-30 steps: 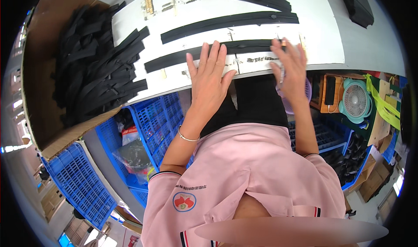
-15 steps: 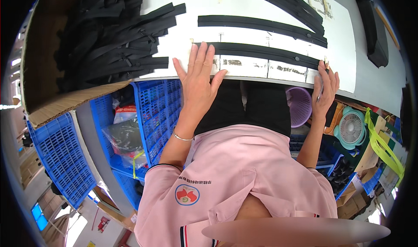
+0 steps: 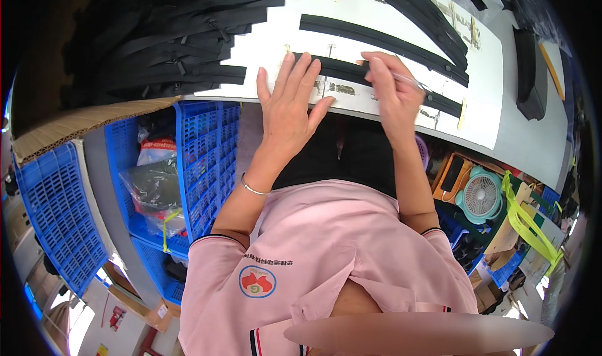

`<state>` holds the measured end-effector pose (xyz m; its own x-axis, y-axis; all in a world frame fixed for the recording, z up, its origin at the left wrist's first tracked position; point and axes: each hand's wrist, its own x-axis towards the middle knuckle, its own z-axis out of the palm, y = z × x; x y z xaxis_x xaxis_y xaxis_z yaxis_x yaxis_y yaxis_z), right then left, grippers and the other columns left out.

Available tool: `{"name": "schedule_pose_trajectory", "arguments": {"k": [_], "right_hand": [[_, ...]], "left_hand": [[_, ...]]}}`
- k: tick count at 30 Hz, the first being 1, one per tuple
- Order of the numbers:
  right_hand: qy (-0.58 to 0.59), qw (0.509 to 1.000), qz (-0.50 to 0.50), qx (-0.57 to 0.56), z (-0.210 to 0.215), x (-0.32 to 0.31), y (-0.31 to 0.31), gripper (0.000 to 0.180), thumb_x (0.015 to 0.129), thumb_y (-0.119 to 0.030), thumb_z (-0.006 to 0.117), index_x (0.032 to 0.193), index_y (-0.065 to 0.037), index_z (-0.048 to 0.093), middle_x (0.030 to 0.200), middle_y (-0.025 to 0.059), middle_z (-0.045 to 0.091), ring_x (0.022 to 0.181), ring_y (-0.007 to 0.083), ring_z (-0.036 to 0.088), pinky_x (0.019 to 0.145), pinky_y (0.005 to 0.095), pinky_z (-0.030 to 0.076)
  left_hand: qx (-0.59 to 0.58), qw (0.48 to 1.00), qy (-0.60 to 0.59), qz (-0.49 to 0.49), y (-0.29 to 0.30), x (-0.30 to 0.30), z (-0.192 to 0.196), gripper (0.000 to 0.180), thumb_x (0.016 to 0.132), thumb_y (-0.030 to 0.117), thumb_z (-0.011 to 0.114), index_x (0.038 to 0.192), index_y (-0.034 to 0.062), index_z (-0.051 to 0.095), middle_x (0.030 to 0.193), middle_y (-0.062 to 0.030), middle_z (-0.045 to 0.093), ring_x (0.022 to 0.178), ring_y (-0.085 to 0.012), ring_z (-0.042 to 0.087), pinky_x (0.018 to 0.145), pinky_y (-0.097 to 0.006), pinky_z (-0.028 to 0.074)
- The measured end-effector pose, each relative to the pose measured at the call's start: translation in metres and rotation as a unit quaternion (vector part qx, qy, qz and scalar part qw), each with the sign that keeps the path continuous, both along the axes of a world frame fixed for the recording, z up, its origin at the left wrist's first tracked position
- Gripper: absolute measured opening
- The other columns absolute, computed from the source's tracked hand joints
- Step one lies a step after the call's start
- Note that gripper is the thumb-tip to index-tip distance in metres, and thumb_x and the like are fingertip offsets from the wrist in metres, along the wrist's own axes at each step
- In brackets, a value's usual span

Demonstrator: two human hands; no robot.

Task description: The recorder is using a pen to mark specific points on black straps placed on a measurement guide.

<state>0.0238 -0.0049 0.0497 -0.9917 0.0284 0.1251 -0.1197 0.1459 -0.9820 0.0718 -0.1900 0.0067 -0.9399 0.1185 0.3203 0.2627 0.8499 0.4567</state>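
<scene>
A black zipper (image 3: 342, 70) lies along the near edge of a white board (image 3: 484, 74). My left hand (image 3: 287, 111) rests flat on its left end, fingers stretched and a little apart. Over the zipper's middle, my right hand (image 3: 399, 99) is closed round a slim, clear pen (image 3: 409, 80), which slants back to the right. The hand hides part of the strip and the pen's tip. Just beyond lies a second black zipper (image 3: 370, 41), roughly parallel. Further back, a bundle of black zippers (image 3: 421, 18) runs slantwise.
A heap of black zippers (image 3: 169, 48) spills from a cardboard box (image 3: 94, 127) at the left. A long black object (image 3: 530, 74) lies on the table's right side. Under the table are blue crates (image 3: 210, 168) and a teal fan (image 3: 481, 195).
My right hand has moved left from the zipper's right end to its middle, with the pen in it. My left hand stays on the left end. The view has shifted slightly.
</scene>
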Motion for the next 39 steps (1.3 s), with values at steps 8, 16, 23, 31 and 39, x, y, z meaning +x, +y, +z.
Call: {"name": "schedule_pose_trajectory", "arguments": {"k": [8, 16, 23, 31, 39], "right_hand": [[-0.002, 0.997, 0.026, 0.075, -0.03, -0.015, -0.024, 0.019, 0.101, -0.015, 0.069, 0.105, 0.002, 0.075, 0.086, 0.0054, 0.073, 0.073, 0.0075, 0.063, 0.065, 0.023, 0.05], [-0.012, 0.996, 0.033, 0.085, -0.028, -0.015, -0.025, 0.018, 0.1, -0.014, 0.071, 0.105, 0.003, 0.075, 0.092, 0.007, 0.076, 0.076, 0.0097, 0.068, 0.068, 0.0235, 0.053], [0.02, 0.995, 0.038, 0.095, -0.026, -0.014, -0.021, 0.017, 0.099, -0.011, 0.07, 0.099, 0.005, 0.075, 0.091, 0.0074, 0.077, 0.071, 0.0112, 0.068, 0.064, 0.0236, 0.052], [0.032, 0.99, 0.092, 0.106, -0.029, -0.015, -0.016, 0.021, 0.096, -0.014, 0.071, 0.088, 0.005, 0.076, 0.083, 0.0076, 0.077, 0.061, 0.0128, 0.066, 0.057, 0.0254, 0.049], [0.039, 0.99, 0.094, 0.097, -0.024, -0.011, -0.003, 0.017, 0.096, -0.012, 0.07, 0.089, 0.002, 0.077, 0.081, 0.0072, 0.076, 0.063, 0.0115, 0.067, 0.057, 0.025, 0.049]], "left_hand": [[0.021, 1.0, 0.002, 0.009, 0.001, 0.001, -0.003, 0.062, 0.091, 0.035, 0.076, 0.145, 0.0123, 0.058, 0.154, -0.0064, 0.053, 0.149, -0.0275, 0.041, 0.122, -0.059, 0.013], [0.015, 0.999, 0.028, 0.013, 0.002, 0.002, -0.009, 0.061, 0.089, 0.037, 0.076, 0.142, 0.0119, 0.061, 0.151, -0.0066, 0.056, 0.147, -0.0274, 0.043, 0.122, -0.058, 0.011], [0.005, 1.0, 0.026, 0.015, 0.002, 0.001, -0.009, 0.061, 0.09, 0.038, 0.076, 0.143, 0.0121, 0.06, 0.15, -0.0064, 0.057, 0.147, -0.0272, 0.043, 0.122, -0.058, 0.011], [-0.008, 0.999, 0.046, 0.019, 0.003, -0.001, -0.009, 0.062, 0.085, 0.035, 0.079, 0.139, 0.0101, 0.063, 0.147, -0.0073, 0.058, 0.143, -0.0292, 0.047, 0.119, -0.062, 0.017], [-0.009, 1.0, 0.019, 0.015, 0.005, -0.001, -0.008, 0.06, 0.086, 0.033, 0.078, 0.14, 0.0102, 0.063, 0.148, -0.0072, 0.058, 0.145, -0.0292, 0.045, 0.121, -0.06, 0.013]]}}
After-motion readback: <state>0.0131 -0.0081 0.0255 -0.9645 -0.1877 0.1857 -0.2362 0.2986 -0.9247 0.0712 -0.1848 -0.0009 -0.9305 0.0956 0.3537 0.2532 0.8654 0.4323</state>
